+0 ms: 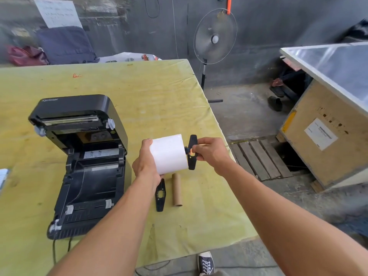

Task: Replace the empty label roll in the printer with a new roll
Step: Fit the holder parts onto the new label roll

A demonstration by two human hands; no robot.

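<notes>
Both hands clamped: left grip (146,164) on white roll (169,154), right grip (211,154) on black holder (192,142); printer (79,156) reads "Xprinter".

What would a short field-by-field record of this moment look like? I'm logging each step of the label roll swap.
printer: lid open, roll bay empty
new roll: white, held above the table
left hand: grips the roll's left end
right hand: holds black spindle guide at the roll's right end
empty core: brown cardboard tube lying on the table
loose guide: black, flat beside the core
table: yellow-green cover
</notes>
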